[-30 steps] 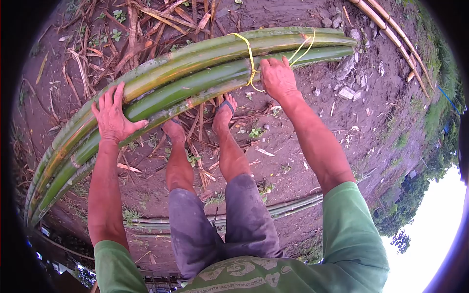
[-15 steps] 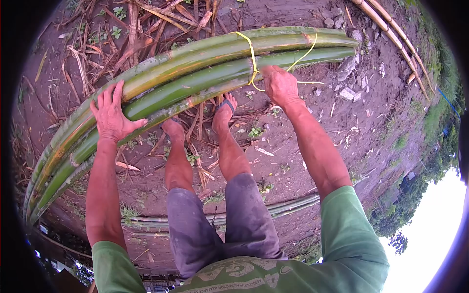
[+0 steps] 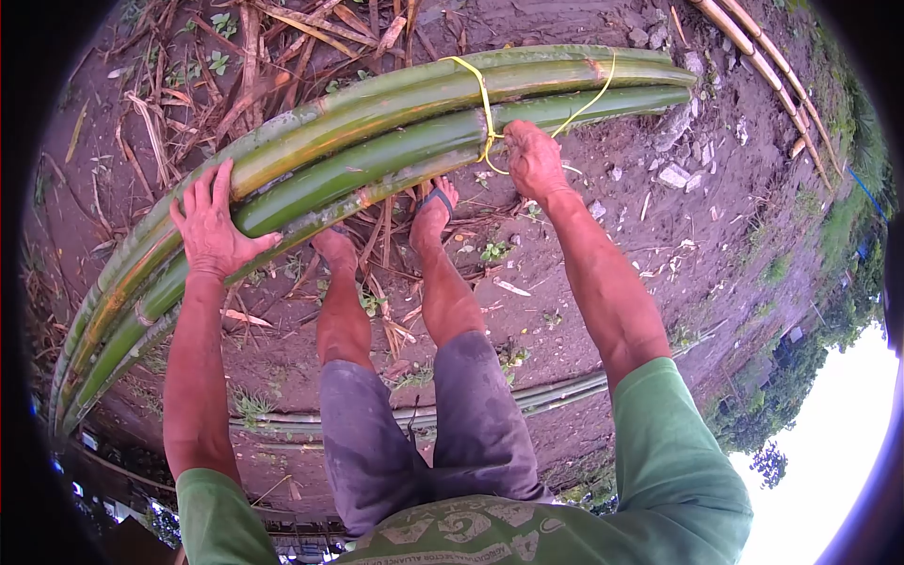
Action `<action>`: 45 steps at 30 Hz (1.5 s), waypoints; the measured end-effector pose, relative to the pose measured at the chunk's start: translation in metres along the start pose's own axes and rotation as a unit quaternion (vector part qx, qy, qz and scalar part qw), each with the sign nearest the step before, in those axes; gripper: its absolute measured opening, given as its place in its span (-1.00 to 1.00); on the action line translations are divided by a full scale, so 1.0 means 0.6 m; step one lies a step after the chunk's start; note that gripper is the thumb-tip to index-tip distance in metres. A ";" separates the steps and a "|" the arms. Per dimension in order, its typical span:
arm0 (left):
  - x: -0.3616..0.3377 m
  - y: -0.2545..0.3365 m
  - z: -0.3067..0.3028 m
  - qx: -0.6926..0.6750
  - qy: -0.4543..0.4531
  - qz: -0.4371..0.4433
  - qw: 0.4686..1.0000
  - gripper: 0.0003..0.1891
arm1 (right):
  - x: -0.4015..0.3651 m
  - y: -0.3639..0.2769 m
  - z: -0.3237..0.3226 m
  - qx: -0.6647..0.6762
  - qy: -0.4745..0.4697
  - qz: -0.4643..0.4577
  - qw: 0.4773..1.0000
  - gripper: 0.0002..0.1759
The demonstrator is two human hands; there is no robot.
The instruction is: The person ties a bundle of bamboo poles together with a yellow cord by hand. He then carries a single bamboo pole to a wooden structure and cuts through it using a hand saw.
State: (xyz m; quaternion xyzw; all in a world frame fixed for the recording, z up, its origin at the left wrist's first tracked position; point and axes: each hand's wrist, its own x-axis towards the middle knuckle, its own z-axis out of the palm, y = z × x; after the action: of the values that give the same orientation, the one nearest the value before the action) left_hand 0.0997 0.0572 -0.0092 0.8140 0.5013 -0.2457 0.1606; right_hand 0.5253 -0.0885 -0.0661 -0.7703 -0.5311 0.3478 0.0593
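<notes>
A bundle of green bamboo poles curves across the upper part of the head view, with a yellow plastic strap looped around it and knotted at the near side. My left hand lies on the left half of the bundle, palm down, fingers spread and thumb pointing right. Just right of the knot, my right hand is closed at the bundle's near edge, on the yellow strap. One strand of it slants up over the poles beyond this hand, and a short free end shows by the wrist. The fingertips are partly hidden.
My feet in flip-flops stand on bare soil at the near side of the bundle. Dry leaves and stalks litter the ground beyond it. Stones lie at right, and more poles rest at the upper right. Thin poles lie behind my legs.
My right hand has shifted very slightly. The long strap end that stretched right of it now shows only as a short curl by the wrist. My left hand stays on the poles.
</notes>
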 end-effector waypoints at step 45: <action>-0.004 0.000 0.021 0.005 0.026 0.010 1.000 0.28 | -0.033 -0.082 0.068 0.140 0.071 0.235 0.959 -0.71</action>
State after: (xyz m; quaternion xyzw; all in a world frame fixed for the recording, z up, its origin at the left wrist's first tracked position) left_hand 0.0958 0.0490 -0.0181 0.8260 0.4957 -0.2252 0.1457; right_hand 0.4589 -0.0957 -0.0650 -0.8801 -0.2756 0.3673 0.1209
